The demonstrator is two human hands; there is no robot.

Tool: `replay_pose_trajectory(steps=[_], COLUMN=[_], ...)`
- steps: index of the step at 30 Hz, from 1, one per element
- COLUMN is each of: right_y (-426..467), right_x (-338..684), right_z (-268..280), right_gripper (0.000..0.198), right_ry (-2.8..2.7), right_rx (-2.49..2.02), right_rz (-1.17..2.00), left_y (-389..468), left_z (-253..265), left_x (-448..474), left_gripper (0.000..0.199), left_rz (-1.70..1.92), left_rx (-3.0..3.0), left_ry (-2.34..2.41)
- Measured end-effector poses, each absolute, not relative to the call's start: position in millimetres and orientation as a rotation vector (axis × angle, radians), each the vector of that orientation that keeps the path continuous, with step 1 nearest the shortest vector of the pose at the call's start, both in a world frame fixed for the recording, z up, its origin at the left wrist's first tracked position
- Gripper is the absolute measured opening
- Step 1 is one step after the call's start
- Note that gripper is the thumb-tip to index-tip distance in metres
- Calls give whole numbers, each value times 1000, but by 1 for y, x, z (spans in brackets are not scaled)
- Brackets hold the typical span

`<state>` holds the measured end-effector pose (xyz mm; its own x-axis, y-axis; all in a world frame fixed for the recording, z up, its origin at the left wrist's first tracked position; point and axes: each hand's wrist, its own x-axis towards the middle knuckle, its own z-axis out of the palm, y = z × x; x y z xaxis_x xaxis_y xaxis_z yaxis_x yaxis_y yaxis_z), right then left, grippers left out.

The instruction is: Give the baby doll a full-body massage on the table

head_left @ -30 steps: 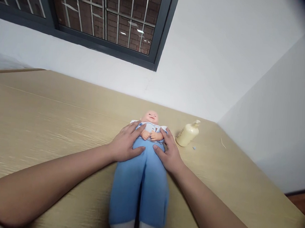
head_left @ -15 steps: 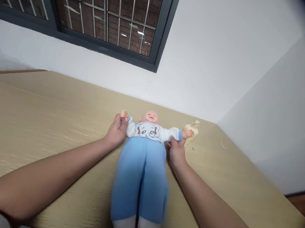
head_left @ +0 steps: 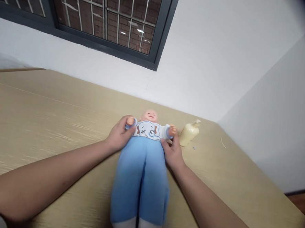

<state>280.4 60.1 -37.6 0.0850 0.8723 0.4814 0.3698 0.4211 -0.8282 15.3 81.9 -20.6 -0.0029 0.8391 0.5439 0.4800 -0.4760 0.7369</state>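
Doll (head_left: pixel 141 158), lower centre: likely light, soft-clothed, best held at sleeves (head_left: pixel 164 131), gripped by left hand (head_left: pixel 120 133) and, though partly hidden, apparently right hand (head_left: pixel 174 152).

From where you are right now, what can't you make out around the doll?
All in the head view:
Feet of the doll: almost wholly cut off by the bottom edge.
Left hand and right hand: some fingers hidden behind the doll's arms.
Pump bottle: any lettering is too small to read.
Bluish scrap beside it: too small to identify.
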Motion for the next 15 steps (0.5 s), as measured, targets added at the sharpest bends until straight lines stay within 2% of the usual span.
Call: replay_pose_trajectory(steps=[5, 10, 15], right_y=[50, 50, 51], right_x=[279, 282, 280], right_z=[-29, -26, -29], right_gripper=[70, 56, 65], right_ry=[-1785, -1920, -1860], right_rx=[-1152, -1147, -1151], right_rz=[348, 286, 283], left_y=[66, 67, 66], left_z=[-12, -12, -12], left_x=[22, 23, 25], left_gripper=[62, 63, 59], left_rz=[1207, 1109, 1143], left_rx=[2460, 2537, 2492], left_ry=[1225, 1258, 1278])
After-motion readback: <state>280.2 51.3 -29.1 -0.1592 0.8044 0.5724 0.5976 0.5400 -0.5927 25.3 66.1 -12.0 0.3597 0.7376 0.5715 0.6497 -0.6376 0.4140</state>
